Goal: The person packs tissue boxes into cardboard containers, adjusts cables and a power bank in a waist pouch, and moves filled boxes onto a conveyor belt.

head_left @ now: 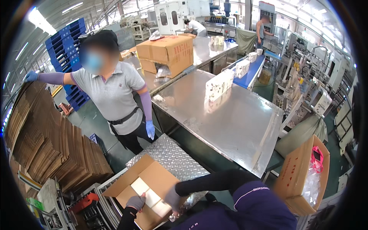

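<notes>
An open cardboard box (122, 193) stands in front of me with its flaps spread. Several white block-shaped packs (152, 198) lie side by side in it. My left hand (136, 202), in a grey glove, is at the packs on the box's near left, its fingers curled; whatever they grip is hidden. My right hand (172, 198), also grey-gloved, reaches down at the box's right side, next to the packs. It is smeared by motion, so its fingers do not show clearly.
A diamond-plate metal surface (172, 157) adjoins the box. Beyond is a steel table (226, 126) with printed packs (219, 85) and a blue conveyor (249, 73). A co-worker (115, 84) stands at stacked flat cartons (65, 149). A carton of clear plastic (303, 176) stands right.
</notes>
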Demonstrator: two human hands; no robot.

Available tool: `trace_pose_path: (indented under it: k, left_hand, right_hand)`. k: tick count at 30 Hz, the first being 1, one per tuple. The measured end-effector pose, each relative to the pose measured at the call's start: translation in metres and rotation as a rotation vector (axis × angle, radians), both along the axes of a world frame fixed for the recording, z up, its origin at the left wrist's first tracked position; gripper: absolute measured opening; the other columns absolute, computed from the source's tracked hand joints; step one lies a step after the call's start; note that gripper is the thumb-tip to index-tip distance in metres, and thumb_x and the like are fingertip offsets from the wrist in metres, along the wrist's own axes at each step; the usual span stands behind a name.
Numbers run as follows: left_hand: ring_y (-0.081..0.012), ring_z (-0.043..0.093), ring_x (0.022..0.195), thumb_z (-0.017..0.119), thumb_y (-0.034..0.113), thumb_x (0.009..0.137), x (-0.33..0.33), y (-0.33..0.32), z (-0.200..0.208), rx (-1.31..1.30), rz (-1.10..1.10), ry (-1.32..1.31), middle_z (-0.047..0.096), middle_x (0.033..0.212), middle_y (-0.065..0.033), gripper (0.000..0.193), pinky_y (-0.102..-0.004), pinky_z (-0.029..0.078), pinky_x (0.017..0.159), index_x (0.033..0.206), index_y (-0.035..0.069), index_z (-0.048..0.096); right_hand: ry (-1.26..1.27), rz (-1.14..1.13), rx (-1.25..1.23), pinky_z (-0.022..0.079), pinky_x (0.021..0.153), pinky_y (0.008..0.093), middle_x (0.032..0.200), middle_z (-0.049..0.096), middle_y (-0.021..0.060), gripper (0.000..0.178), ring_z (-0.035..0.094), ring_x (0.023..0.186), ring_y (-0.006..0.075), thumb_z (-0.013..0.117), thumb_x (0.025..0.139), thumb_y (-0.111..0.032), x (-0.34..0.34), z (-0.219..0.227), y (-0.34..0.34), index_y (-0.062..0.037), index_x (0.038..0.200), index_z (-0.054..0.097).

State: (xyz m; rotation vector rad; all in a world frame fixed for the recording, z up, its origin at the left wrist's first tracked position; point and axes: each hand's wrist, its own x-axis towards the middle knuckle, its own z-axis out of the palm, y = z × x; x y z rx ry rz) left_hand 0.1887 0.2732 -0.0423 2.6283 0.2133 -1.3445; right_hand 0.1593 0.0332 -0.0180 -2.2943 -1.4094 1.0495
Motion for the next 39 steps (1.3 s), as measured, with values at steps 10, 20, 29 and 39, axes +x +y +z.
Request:
trace_pose_path:
  k: [10, 20, 29, 39]
  left_hand:
    - [-0.0336, 0.065, 0.086, 0.051, 0.022, 0.089, 0.013, 0.099, -0.001, 0.529, 0.086, -0.826, 0.068, 0.075, -0.0125, 0.023, -0.0452, 0.050, 0.077, 0.088, 0.007, 0.068]
    - [-0.0382, 0.063, 0.080, 0.052, 0.031, 0.082, -0.036, 0.076, -0.038, 0.138, 0.527, -1.025, 0.062, 0.089, -0.0189, 0.042, -0.0509, 0.050, 0.069, 0.114, 0.006, 0.058]
    - [-0.0350, 0.039, 0.128, 0.045, 0.041, 0.090, 0.007, 0.222, -0.049, 0.387, 0.399, -1.034, 0.045, 0.136, -0.0197, 0.058, -0.0494, 0.030, 0.101, 0.139, 0.010, 0.044]
    - [-0.0358, 0.031, 0.138, 0.051, 0.059, 0.085, -0.018, 0.360, -0.057, 0.385, 0.122, -1.178, 0.039, 0.144, -0.0236, 0.084, -0.0459, 0.019, 0.114, 0.138, -0.004, 0.039]
  right_hand:
    - [-0.223, -0.993, 0.275, 0.038, 0.095, 0.0450, 0.118, 0.053, 0.0174, 0.043, 0.048, 0.115, 0.0327, 0.057, 0.086, -0.036, 0.038, -0.077, 0.008, -0.0008, 0.111, 0.056]
    - [0.120, -1.351, 1.072, 0.043, 0.082, 0.0348, 0.099, 0.057, 0.0075, 0.031, 0.055, 0.092, 0.0211, 0.042, 0.099, -0.024, 0.000, -0.149, 0.006, 0.0013, 0.116, 0.050]
    - [0.375, -1.413, 0.960, 0.037, 0.101, 0.0317, 0.133, 0.039, 0.0140, 0.053, 0.044, 0.118, 0.0230, 0.036, 0.100, -0.015, -0.014, -0.131, 0.169, -0.0001, 0.147, 0.015]
    - [-0.007, -1.172, 0.706, 0.028, 0.111, 0.0429, 0.141, 0.030, 0.0339, 0.067, 0.034, 0.131, 0.0442, 0.053, 0.091, -0.012, 0.058, -0.134, 0.411, 0.0125, 0.141, 0.016]
